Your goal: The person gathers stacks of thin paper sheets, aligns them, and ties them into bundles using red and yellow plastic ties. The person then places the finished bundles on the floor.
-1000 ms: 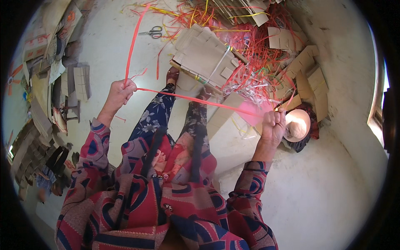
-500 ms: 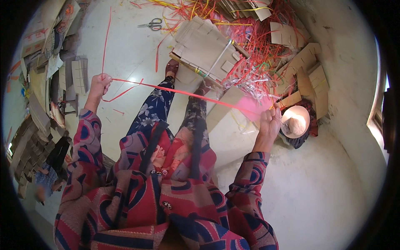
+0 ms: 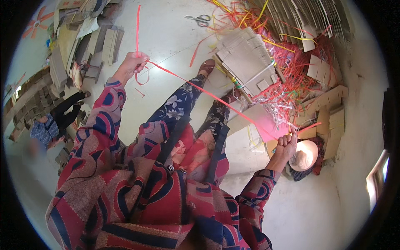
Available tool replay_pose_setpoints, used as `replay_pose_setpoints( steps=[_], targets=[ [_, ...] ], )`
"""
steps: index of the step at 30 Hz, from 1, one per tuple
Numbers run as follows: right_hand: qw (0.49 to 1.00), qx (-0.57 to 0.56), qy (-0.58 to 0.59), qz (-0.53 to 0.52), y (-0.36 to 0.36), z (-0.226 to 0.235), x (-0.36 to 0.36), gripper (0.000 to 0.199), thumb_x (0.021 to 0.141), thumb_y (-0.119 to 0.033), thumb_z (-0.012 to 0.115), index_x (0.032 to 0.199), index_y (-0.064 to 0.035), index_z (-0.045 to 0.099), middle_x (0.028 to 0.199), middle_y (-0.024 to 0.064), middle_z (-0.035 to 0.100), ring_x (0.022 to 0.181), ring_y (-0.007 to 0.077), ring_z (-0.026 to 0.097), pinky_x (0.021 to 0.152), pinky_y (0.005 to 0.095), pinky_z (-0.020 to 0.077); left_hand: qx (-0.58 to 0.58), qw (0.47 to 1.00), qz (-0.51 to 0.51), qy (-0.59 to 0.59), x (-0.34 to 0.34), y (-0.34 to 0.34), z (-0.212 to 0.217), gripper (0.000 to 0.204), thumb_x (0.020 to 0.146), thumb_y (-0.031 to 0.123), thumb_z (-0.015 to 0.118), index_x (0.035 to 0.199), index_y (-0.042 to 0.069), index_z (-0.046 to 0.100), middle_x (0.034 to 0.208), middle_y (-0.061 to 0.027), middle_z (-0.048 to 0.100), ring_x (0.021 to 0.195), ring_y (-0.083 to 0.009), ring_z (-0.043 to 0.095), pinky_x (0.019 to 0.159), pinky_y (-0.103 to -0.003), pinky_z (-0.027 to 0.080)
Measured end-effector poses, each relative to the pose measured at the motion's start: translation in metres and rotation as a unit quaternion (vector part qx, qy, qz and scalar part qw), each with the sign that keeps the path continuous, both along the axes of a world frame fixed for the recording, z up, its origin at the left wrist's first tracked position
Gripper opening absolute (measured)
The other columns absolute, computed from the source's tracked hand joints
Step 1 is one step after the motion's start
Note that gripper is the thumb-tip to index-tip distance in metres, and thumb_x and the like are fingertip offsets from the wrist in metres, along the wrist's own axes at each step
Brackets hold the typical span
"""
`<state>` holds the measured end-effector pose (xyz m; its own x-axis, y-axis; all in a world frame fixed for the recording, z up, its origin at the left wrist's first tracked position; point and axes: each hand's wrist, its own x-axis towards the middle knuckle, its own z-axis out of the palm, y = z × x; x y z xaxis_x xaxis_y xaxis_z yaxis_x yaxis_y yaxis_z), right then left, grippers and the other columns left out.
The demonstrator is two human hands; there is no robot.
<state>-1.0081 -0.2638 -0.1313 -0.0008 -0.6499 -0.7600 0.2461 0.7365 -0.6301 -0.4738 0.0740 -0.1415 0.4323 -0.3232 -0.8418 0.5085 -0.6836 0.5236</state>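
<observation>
A flat red plastic strap [image 3: 200, 88] runs taut between my two hands, slanting down from left to right in front of my legs. My left hand [image 3: 134, 64] is closed around it at the upper left; one length stands up above the fist and a loop dangles under it. On the right, my right hand [image 3: 286, 146] is closed on the strap's other part, and a short red end pokes out beyond the fingers. Just past my feet lies a stack of flattened cardboard [image 3: 246, 58] with a pale band around it.
Scissors [image 3: 199, 20] lie on the floor ahead. A tangle of red and yellow straps [image 3: 291, 62] spreads beside more cardboard sheets [image 3: 300, 18] at the far right. A pale hat [image 3: 304, 155] sits near my right hand. At left another person [image 3: 50, 125] is among cardboard piles [image 3: 37, 98].
My view has turned, so the room sits further right and lower. Both hands still stretch the strap, now more steeply slanted, and a short end shows past my right hand.
</observation>
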Motion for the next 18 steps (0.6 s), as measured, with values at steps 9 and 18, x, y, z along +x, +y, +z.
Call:
replay_pose_setpoints(
  steps=[9, 18],
  targets=[
    [0.999, 0.007, -0.033, 0.018, 0.000, -0.001, 0.005, 0.022, 0.093, -0.019, 0.047, 0.102, -0.0001, 0.054, 0.054, -0.0030, 0.036, 0.041, 0.0048, 0.025, 0.036, 0.0207, 0.0197, -0.056, 0.995, 0.070, -0.041, 0.008, -0.005, 0.004, 0.018, 0.083, 0.007, 0.057, 0.098, -0.003, 0.058, 0.065, -0.0036, 0.057, 0.049, -0.0051, 0.049, 0.039, -0.015, 0.031],
    [0.999, 0.029, -0.020, 0.039, 0.008, -0.007, 0.039, 0.021, 0.094, -0.020, 0.046, 0.100, -0.0014, 0.053, 0.054, -0.0030, 0.035, 0.041, 0.0053, 0.025, 0.036, 0.0209, 0.0201, -0.111, 0.981, 0.146, -0.063, 0.021, 0.015, 0.005, 0.026, 0.082, 0.006, 0.059, 0.106, -0.004, 0.054, 0.071, -0.0051, 0.058, 0.054, -0.0044, 0.049, 0.041, -0.014, 0.031]
  ],
)
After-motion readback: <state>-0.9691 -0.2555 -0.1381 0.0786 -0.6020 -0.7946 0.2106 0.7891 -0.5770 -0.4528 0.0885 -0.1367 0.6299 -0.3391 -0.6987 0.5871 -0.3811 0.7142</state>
